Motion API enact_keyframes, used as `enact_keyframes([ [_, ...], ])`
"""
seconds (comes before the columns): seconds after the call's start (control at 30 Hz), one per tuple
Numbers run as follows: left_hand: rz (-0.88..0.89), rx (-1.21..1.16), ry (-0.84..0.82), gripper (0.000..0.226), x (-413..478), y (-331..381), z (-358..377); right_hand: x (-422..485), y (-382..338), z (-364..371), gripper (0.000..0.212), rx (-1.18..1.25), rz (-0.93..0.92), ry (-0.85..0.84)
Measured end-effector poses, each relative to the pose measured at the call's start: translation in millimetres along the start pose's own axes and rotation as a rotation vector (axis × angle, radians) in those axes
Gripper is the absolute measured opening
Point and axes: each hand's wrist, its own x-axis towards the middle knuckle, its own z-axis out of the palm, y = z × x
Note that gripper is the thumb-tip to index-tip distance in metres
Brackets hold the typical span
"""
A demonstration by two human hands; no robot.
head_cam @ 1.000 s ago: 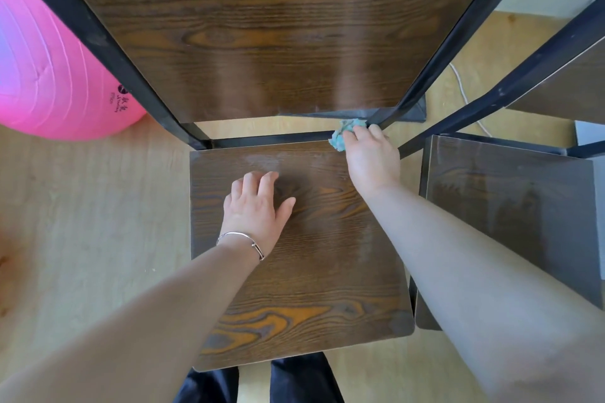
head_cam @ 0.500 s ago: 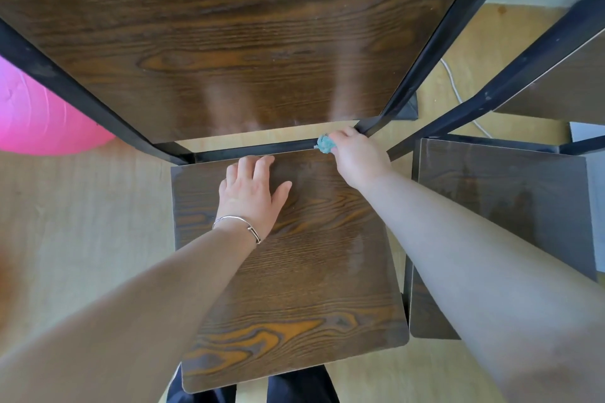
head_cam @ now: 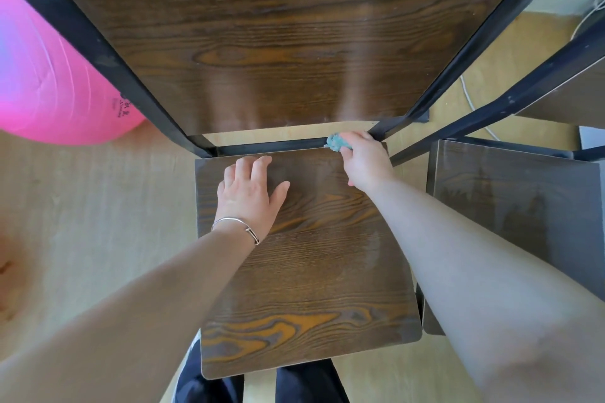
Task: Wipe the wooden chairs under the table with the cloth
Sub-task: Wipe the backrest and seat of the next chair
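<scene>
Right hand [head_cam: 366,159] grips the bunched teal cloth [head_cam: 337,142] at the far right corner of the chair seat [head_cam: 311,271]. From here I read the cloth as touching the black frame bar [head_cam: 271,144] below the backrest [head_cam: 288,42]. Left hand [head_cam: 250,195] lies flat on the seat near its far left corner, fingers straight, thumb out. Thin bracelet [head_cam: 235,226] on that wrist. Second chair [head_cam: 517,199] stands just beside the seat's right edge. Pink ball [head_cam: 49,75] sits on the floor [head_cam: 91,206], far left.

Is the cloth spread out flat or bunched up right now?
Bunched up: the teal cloth is a small crumpled wad gripped in the right hand at the back edge of the chair seat.
</scene>
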Motion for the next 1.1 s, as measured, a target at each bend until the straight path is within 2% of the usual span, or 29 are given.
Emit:
enact_keyframes([
  [0.2, -0.043, -0.013, 0.019, 0.057, -13, -30, -1, -4, -28, 16, 0.036, -0.028, -0.044, 0.030],
  [0.37, -0.083, -0.029, 0.034, 0.056, -24, -52, 1, -8, -60, 37, 0.033, 0.031, -0.159, 0.063],
  [0.43, -0.089, -0.035, 0.041, 0.056, -30, -58, 1, -8, -67, 44, 0.029, 0.075, -0.150, 0.116],
  [0.57, -0.091, -0.031, 0.048, 0.057, -40, -73, 2, -21, -61, 51, 0.023, 0.085, -0.201, 0.194],
  [0.67, -0.108, -0.044, 0.046, 0.056, -46, -81, 2, -52, -55, 62, 0.023, 0.046, -0.272, 0.169],
  [0.87, -0.097, -0.031, 0.045, 0.057, -55, -87, -1, -119, -37, 82, 0.020, 0.083, -0.263, 0.132],
  [0.97, -0.088, -0.036, 0.046, 0.057, -57, -89, -2, -121, -43, 74, 0.018, 0.005, -0.268, 0.149],
  [1.1, -0.078, -0.042, 0.055, 0.057, -59, -93, -3, -91, -58, 46, 0.019, 0.010, -0.259, 0.279],
])
